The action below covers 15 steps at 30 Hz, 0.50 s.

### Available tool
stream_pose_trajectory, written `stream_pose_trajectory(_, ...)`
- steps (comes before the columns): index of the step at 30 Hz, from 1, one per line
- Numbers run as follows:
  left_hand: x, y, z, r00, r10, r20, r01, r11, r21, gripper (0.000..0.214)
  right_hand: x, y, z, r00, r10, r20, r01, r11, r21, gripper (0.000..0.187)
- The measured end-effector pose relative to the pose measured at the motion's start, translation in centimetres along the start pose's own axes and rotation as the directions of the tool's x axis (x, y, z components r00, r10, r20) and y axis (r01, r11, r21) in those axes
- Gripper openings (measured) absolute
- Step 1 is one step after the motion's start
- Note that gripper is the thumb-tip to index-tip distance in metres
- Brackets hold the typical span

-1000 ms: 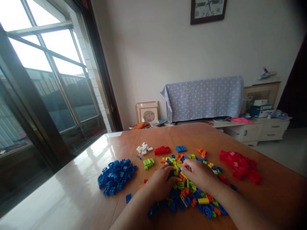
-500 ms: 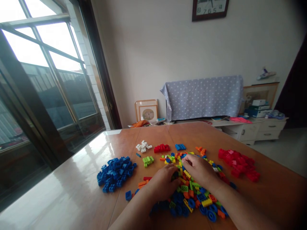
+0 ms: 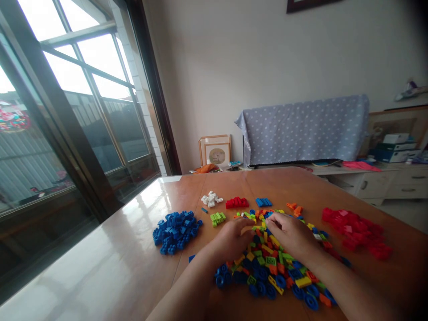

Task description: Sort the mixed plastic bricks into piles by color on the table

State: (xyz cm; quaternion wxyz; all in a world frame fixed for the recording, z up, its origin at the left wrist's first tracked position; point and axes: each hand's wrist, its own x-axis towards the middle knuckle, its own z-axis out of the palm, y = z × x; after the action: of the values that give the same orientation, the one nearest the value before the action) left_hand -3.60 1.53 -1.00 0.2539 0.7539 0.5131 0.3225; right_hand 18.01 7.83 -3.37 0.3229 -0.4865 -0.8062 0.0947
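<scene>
Blue pile [image 3: 175, 232] sits lower left of centre on the table [image 3: 117, 263]. Your left hand [image 3: 230, 240], lower centre, has thumb and fingers parted beside the mixed bricks [image 3: 269, 261], spread across bottom centre. Your right hand [image 3: 290, 229], right of it, has fingertips drawn narrow; can't make out any piece pinched. Best pinch single pieces from above, forearms lifted so loose ones don't scatter. Red pile [image 3: 357, 232]: lower right.

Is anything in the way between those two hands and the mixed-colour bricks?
Nothing visible: the left hand and right hand are both at the mixed-colour bricks. Whether either touches one is unclear.
</scene>
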Motion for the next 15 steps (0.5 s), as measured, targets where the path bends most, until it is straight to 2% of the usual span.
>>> stream_pose_trajectory(5, -0.6, -1.3, -3.0, 0.982, -0.173, -0.076, 0.169, 0.984, -0.052, 0.037, -0.2, -0.3, -0.3, 1.0, -0.012, -0.002, 0.012, 1.0, 0.027, 0.031)
stream_pose_trajectory(8, -1.3, -1.3, -4.5, 0.971, -0.237, 0.034, 0.238, 0.97, -0.053, 0.032, -0.2, -0.4, -0.1, 0.999, -0.042, 0.018, 0.041, 0.998, 0.055, 0.033)
stream_pose_trajectory(11, -1.8, -0.3, -5.4, 0.956, -0.234, 0.178, 0.242, 0.97, -0.025, 0.027, -0.4, -1.1, -0.3, 0.994, -0.077, 0.072, 0.069, 0.992, 0.105, 0.035)
stream_pose_trajectory(15, -2.2, 0.8, -5.7, 0.943, -0.224, 0.246, 0.207, 0.974, 0.092, 0.023, -1.6, -3.7, -2.0, 0.971, -0.176, 0.162, 0.144, 0.97, 0.195, 0.029)
